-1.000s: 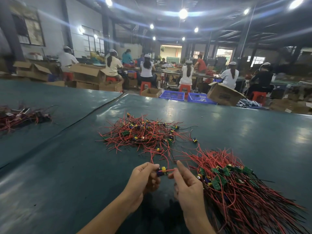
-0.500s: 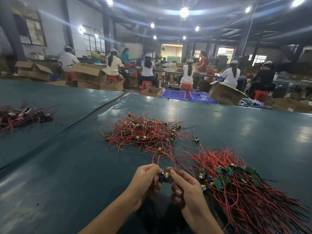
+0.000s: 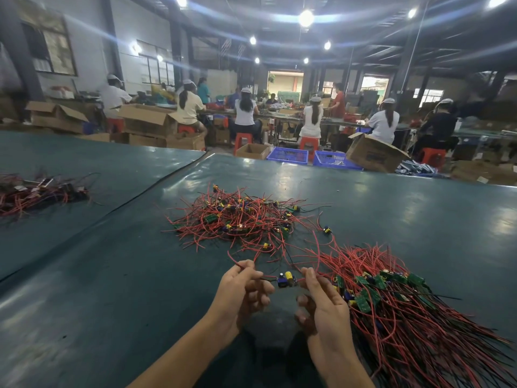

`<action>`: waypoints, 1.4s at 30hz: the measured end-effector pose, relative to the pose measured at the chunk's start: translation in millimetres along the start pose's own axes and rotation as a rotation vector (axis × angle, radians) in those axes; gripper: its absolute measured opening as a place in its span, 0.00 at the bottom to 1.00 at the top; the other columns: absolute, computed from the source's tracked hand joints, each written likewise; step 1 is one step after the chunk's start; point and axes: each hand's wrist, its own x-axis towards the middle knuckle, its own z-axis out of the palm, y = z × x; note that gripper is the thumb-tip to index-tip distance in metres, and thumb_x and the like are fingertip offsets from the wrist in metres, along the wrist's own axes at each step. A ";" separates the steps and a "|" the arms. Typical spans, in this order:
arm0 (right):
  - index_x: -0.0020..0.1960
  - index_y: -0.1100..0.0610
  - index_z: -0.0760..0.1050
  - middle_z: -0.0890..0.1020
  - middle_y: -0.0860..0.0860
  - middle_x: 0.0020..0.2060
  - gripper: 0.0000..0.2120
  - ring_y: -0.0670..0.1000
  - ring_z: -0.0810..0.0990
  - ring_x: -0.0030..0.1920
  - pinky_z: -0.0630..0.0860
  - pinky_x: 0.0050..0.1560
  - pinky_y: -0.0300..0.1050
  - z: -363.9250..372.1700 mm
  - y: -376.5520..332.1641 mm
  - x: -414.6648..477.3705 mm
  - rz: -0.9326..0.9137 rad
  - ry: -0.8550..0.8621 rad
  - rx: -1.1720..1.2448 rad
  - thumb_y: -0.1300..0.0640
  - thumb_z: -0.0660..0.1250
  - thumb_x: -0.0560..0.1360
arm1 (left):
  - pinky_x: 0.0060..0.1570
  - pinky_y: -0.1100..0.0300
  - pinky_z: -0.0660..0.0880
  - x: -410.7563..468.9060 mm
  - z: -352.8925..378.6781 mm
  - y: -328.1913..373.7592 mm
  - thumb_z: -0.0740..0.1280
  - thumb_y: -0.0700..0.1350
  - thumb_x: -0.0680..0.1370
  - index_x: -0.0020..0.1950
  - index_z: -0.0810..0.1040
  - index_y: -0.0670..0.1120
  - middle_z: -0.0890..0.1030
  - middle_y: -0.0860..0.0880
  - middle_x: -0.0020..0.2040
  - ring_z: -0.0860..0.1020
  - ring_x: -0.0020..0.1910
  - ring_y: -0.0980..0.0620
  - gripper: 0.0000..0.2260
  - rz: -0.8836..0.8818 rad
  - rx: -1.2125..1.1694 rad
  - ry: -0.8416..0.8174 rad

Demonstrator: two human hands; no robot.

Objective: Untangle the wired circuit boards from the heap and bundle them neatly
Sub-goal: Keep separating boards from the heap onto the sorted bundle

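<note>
Between both hands: small circuit board with yellow capacitor and red wires [image 3: 286, 279], held above dark green tabletop [image 3: 112, 275].
Left hand [image 3: 243, 292]: fingers pinch one wire of this board.
Right hand [image 3: 324, 306]: fingers pinch wire on opposite side.
Tangled heap of red-wired boards [image 3: 240, 219]: beyond the hands.
Aligned bundle of red-wired green boards [image 3: 391, 303]: just beside right hand.

Capped workers [image 3: 245, 107] sit on red stools [image 3: 242, 141] among cardboard boxes [image 3: 375, 155] and blue crates [image 3: 288, 156].

Bare table [image 3: 117, 289] left of hands; tangled heap [image 3: 240, 219] ahead, bundle [image 3: 405, 312] possibly crowding right.
</note>
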 end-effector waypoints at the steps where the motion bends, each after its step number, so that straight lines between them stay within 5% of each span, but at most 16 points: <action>1: 0.40 0.55 0.83 0.81 0.48 0.31 0.10 0.43 0.76 0.27 0.69 0.22 0.37 -0.9 0.0 0.8 -0.040 0.021 -0.054 0.51 0.74 0.63 | 0.22 0.63 0.71 0.0 -0.8 0.6 0.60 0.39 0.81 0.44 0.67 0.46 0.78 0.43 0.29 0.73 0.22 0.51 0.07 0.000 0.000 -0.001; 5: 0.38 0.51 0.86 0.86 0.50 0.38 0.07 0.46 0.81 0.34 0.76 0.32 0.45 -1.6 2.5 0.7 -0.114 -0.004 -0.177 0.49 0.74 0.64 | 0.25 0.60 0.72 -1.2 -1.5 -2.8 0.69 0.45 0.76 0.45 0.71 0.46 0.77 0.46 0.29 0.73 0.24 0.51 0.08 0.091 0.137 -0.035; 9: 0.38 0.51 0.86 0.86 0.54 0.38 0.04 0.55 0.84 0.40 0.81 0.44 0.54 1.7 6.3 -0.9 -0.153 -0.049 -0.217 0.52 0.74 0.67 | 0.28 0.62 0.75 -6.5 3.1 -4.9 0.74 0.58 0.67 0.49 0.78 0.45 0.80 0.48 0.31 0.76 0.25 0.52 0.20 0.126 0.291 -0.151; 12: 0.35 0.53 0.86 0.86 0.56 0.34 0.07 0.53 0.85 0.36 0.83 0.39 0.50 3.0 7.1 0.3 -0.190 -0.026 -0.215 0.58 0.72 0.71 | 0.30 0.62 0.76 -7.6 4.9 -8.6 0.77 0.57 0.64 0.46 0.84 0.48 0.83 0.46 0.35 0.80 0.28 0.53 0.17 0.117 0.310 -0.207; 17: 0.35 0.51 0.86 0.86 0.58 0.36 0.11 0.66 0.82 0.45 0.78 0.54 0.67 1.5 10.8 5.7 -0.163 0.048 -0.234 0.59 0.70 0.75 | 0.29 0.64 0.74 -6.5 6.6 -10.2 0.77 0.55 0.63 0.39 0.85 0.46 0.83 0.41 0.34 0.78 0.28 0.51 0.14 0.178 0.298 -0.177; 20: 0.38 0.50 0.86 0.86 0.56 0.39 0.11 0.60 0.83 0.45 0.80 0.52 0.62 1.3 11.9 8.4 -0.082 0.067 -0.152 0.58 0.70 0.76 | 0.29 0.63 0.74 -9.5 10.5 -8.6 0.76 0.53 0.64 0.37 0.84 0.45 0.82 0.41 0.34 0.78 0.28 0.51 0.12 0.205 0.284 -0.151; 23: 0.43 0.52 0.86 0.87 0.49 0.39 0.07 0.47 0.80 0.34 0.79 0.35 0.46 -2.7 7.4 12.0 -0.058 0.070 -0.070 0.57 0.69 0.77 | 0.28 0.64 0.73 -9.3 11.6 -3.3 0.73 0.46 0.69 0.37 0.81 0.40 0.81 0.41 0.32 0.76 0.26 0.51 0.09 0.205 0.210 -0.096; 27: 0.37 0.52 0.85 0.86 0.48 0.37 0.12 0.40 0.75 0.26 0.70 0.23 0.35 -4.4 1.0 13.0 -0.056 0.108 0.035 0.58 0.68 0.77 | 0.27 0.65 0.71 -10.6 10.5 -1.1 0.70 0.41 0.74 0.38 0.78 0.39 0.80 0.42 0.31 0.75 0.25 0.53 0.08 0.187 0.155 -0.096; 32: 0.43 0.54 0.83 0.87 0.49 0.42 0.05 0.48 0.79 0.37 0.75 0.34 0.44 -4.1 -2.3 5.8 -0.036 0.067 -0.110 0.52 0.72 0.74 | 0.30 0.63 0.73 -11.3 11.8 -4.7 0.74 0.49 0.67 0.42 0.81 0.40 0.82 0.42 0.35 0.77 0.29 0.51 0.13 0.218 0.196 -0.113; 35: 0.40 0.56 0.85 0.86 0.57 0.38 0.11 0.60 0.80 0.39 0.79 0.44 0.59 5.2 3.9 -5.8 -0.023 -0.001 -0.279 0.49 0.73 0.71 | 0.33 0.62 0.75 -10.3 10.1 -8.4 0.75 0.52 0.66 0.39 0.83 0.45 0.83 0.44 0.36 0.79 0.31 0.52 0.12 0.267 0.291 -0.107; 38: 0.37 0.50 0.87 0.86 0.59 0.36 0.12 0.57 0.85 0.40 0.81 0.51 0.56 11.6 7.4 -14.6 -0.081 -0.037 -0.356 0.48 0.69 0.75 | 0.34 0.62 0.76 -10.4 8.0 -9.9 0.75 0.53 0.69 0.40 0.83 0.48 0.83 0.47 0.34 0.81 0.32 0.52 0.10 0.351 0.432 -0.137; 42: 0.34 0.54 0.86 0.86 0.56 0.35 0.14 0.58 0.84 0.42 0.79 0.56 0.61 11.5 5.8 -10.1 -0.111 0.029 -0.336 0.55 0.68 0.77 | 0.34 0.62 0.77 -12.6 7.1 -8.8 0.74 0.54 0.71 0.41 0.83 0.51 0.84 0.46 0.36 0.82 0.33 0.51 0.08 0.414 0.533 -0.184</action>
